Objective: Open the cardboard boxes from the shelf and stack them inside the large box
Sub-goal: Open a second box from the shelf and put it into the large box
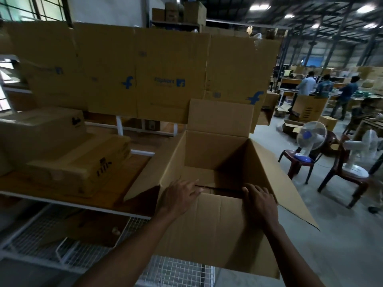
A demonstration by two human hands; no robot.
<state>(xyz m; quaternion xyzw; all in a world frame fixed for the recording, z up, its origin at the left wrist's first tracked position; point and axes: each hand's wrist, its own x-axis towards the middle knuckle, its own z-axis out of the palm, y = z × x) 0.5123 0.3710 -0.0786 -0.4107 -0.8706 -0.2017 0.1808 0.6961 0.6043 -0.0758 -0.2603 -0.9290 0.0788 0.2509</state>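
A large open cardboard box (215, 150) stands in front of me, its flaps spread outward and its inside looking empty. My left hand (180, 195) and my right hand (260, 198) both rest on the top edge of the near flap (217, 230), fingers curled over it. Closed cardboard boxes (78, 164) lie stacked on the shelf (68, 200) to the left. A tall wall of flattened cardboard sheets (157, 73) with blue logos stands behind the shelf.
White wire-mesh racks (62, 241) sit below the shelf, with cardboard on them. To the right stand two dark plastic chairs carrying white fans (309, 139). Several people work at tables in the far right background.
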